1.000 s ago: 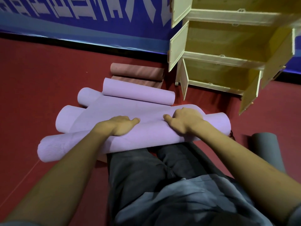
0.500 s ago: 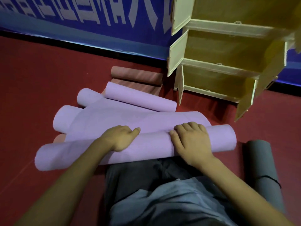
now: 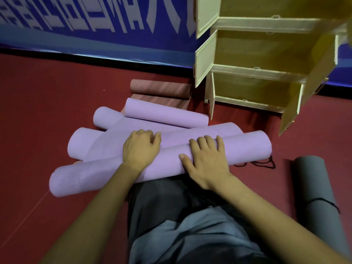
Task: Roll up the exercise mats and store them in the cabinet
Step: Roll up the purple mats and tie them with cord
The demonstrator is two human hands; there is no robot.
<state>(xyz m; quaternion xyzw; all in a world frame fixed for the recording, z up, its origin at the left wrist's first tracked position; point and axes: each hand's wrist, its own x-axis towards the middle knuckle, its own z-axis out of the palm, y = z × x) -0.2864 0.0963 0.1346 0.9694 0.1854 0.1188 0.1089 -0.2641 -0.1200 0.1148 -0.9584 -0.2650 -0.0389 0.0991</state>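
A purple exercise mat (image 3: pixel 247 147) lies across the floor in front of my knees, its near end wound into a thick roll and the flat rest (image 3: pixel 190 133) stretching away. My left hand (image 3: pixel 141 149) rests on the roll's middle, fingers bent over its far side. To its right, my right hand (image 3: pixel 206 161) presses flat on top with fingers spread. Beyond lie more purple rolls (image 3: pixel 163 112) and a partly rolled pink mat (image 3: pixel 160 88). The pale wooden cabinet (image 3: pixel 257 68) stands at the upper right, doors open.
A grey rolled mat (image 3: pixel 318 189) tied with black string lies on the red floor at my right. A loose black string (image 3: pixel 255 164) sits by the purple roll's right end. A blue banner wall (image 3: pixel 95 25) runs behind. An open cabinet door (image 3: pixel 289 115) juts toward me.
The purple roll has turned away from me and grown thicker. My right hand went from gripping the mat's edge to lying flat with fingers spread on top of the roll; my left hand moved forward with it.
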